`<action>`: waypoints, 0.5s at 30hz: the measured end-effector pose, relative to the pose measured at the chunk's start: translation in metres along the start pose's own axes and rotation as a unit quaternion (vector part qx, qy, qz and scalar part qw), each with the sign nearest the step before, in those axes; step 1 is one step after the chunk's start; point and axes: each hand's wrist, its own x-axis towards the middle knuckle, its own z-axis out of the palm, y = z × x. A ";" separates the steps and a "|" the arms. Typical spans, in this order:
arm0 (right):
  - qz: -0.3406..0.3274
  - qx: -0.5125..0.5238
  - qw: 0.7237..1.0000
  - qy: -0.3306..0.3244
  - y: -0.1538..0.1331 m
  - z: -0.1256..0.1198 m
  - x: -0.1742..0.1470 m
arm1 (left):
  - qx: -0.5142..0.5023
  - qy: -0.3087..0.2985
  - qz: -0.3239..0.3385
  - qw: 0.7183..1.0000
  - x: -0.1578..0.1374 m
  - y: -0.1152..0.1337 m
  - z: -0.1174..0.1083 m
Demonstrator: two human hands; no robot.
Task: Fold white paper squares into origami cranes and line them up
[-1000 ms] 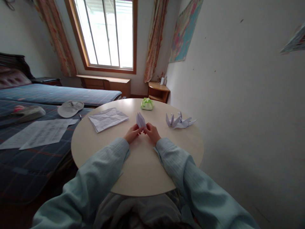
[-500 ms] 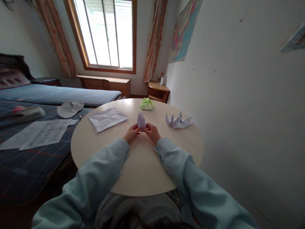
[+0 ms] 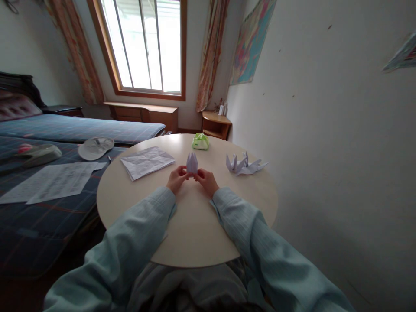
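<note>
A small piece of folded white paper (image 3: pixel 192 163) stands upright over the middle of the round table, its pointed end up. My left hand (image 3: pixel 177 179) pinches its lower left side, and my right hand (image 3: pixel 206 180) pinches the lower right. The fingertips nearly meet at the paper's base. To the right on the table sit several folded paper cranes (image 3: pixel 245 164), close together. Creased white sheets of paper (image 3: pixel 147 162) lie flat to the left of my hands.
A green tissue pack (image 3: pixel 200 141) rests near the far edge of the round table (image 3: pixel 198 234). Beside the table at left, a bed (image 3: pixel 61 225) holds printed sheets (image 3: pixel 58 182) and a pale cap (image 3: pixel 96 148). A bare wall (image 3: pixel 325 151) rises close on the right.
The folded paper has turned slightly and now shows a broader face. My left hand has shifted a little left, its fingers at the paper's lower edge.
</note>
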 end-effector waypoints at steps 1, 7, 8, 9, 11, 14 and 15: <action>0.003 0.006 1.000 -0.004 0.000 0.000 0.000 | 0.003 -0.007 -0.002 1.000 0.000 0.000 0.000; 0.015 0.006 1.000 0.000 0.000 -0.001 0.000 | 0.017 -0.041 -0.026 0.999 -0.002 0.003 0.000; 0.015 0.004 1.000 0.001 0.001 -0.001 0.001 | 0.015 -0.044 -0.030 0.998 -0.003 0.003 0.001; 0.015 0.003 1.000 0.002 0.001 0.000 0.001 | 0.013 -0.045 -0.033 0.998 -0.003 0.004 0.001; 0.016 0.001 1.000 0.001 0.002 0.000 0.001 | 0.007 -0.038 -0.032 0.999 -0.003 0.004 0.000; 0.010 -0.022 1.000 0.010 0.002 0.001 0.001 | 0.009 -0.025 -0.027 0.999 -0.002 0.004 0.000; 0.004 -0.035 0.999 0.017 0.001 0.001 0.001 | 0.010 -0.022 -0.025 0.999 -0.001 0.004 -0.001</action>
